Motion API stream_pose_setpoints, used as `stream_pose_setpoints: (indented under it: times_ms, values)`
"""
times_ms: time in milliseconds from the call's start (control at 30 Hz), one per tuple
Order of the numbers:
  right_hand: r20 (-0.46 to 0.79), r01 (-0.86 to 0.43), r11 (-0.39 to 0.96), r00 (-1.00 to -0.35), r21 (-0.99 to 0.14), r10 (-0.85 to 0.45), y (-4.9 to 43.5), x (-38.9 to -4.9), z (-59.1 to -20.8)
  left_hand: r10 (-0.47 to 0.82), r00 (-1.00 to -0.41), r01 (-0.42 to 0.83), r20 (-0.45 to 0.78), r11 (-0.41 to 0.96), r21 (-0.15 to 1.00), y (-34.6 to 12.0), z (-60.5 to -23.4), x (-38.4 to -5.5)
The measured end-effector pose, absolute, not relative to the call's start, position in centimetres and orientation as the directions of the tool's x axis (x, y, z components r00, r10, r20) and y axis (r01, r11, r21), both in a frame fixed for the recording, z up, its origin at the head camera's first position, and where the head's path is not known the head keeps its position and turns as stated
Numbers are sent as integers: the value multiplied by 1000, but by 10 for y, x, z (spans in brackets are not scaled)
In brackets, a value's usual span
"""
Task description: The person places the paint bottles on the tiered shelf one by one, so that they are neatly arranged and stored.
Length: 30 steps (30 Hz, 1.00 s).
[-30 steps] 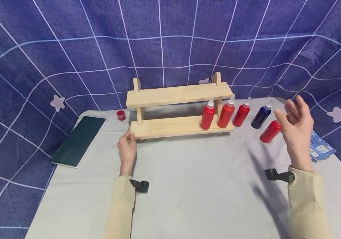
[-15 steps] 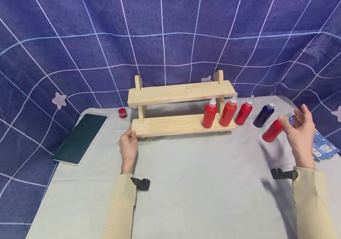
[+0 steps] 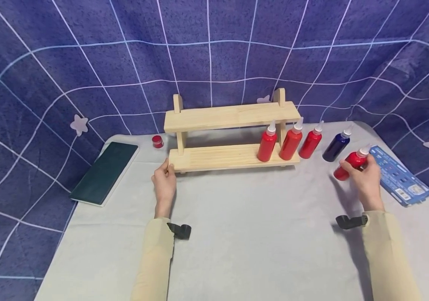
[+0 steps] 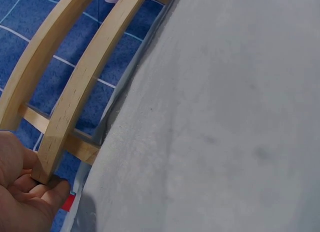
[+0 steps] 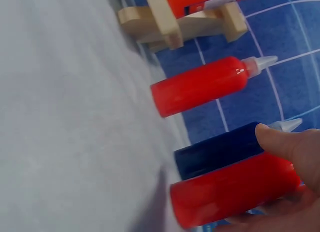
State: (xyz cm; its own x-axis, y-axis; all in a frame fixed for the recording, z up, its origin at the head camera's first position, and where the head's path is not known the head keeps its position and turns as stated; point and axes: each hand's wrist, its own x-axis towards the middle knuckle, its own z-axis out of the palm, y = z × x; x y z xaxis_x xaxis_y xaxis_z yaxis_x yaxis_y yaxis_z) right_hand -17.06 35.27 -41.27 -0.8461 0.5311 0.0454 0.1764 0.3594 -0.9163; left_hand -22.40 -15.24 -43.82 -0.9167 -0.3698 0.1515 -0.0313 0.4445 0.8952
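My left hand [image 3: 164, 184] pinches the left end of the lower board of a two-tier wooden shelf [image 3: 214, 158], thumb on top and fingers beneath in the left wrist view. At the right, my right hand [image 3: 368, 182] grips a red squeeze bottle [image 3: 356, 159] with a pointed white nozzle, thumb on one side and fingers curled round the other. Beside it stands a dark blue bottle [image 3: 336, 147]. Another red bottle [image 3: 310, 144] stands just off the shelf's right end. Two more, a red bottle [image 3: 267, 146] and an orange-red bottle [image 3: 290, 144], stand on the lower board.
A dark green notebook [image 3: 105, 173] lies at the left of the white-covered table [image 3: 244, 234]. Near the shelf's left end sits a small red-lidded jar [image 3: 157, 141]. A blue printed packet [image 3: 400, 177] lies right of my right hand. A blue curtain [image 3: 229, 62] hangs behind.
My right hand has come down and closed round the rightmost red bottle, which it hovered beside before. My left hand keeps its hold on the shelf. The whole head view shifts slightly.
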Motion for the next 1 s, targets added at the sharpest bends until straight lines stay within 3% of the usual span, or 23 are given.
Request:
stream_pose_setpoints:
  times_ms: [267,633,1000]
  values:
    - [-15,209,296,-838,-932,545,354,-169,-423,-359,-925,-47,125,434,900,-151,-438,-224]
    - [-14,247,397,-863,-884,505,356,-164,-421,-348,-931,-53,114,437,898,-151,-441,-223]
    - [53,175,466,-898,-867,437,335,-161,-400,-356,-926,-53,123,447,893,-155,-438,-223]
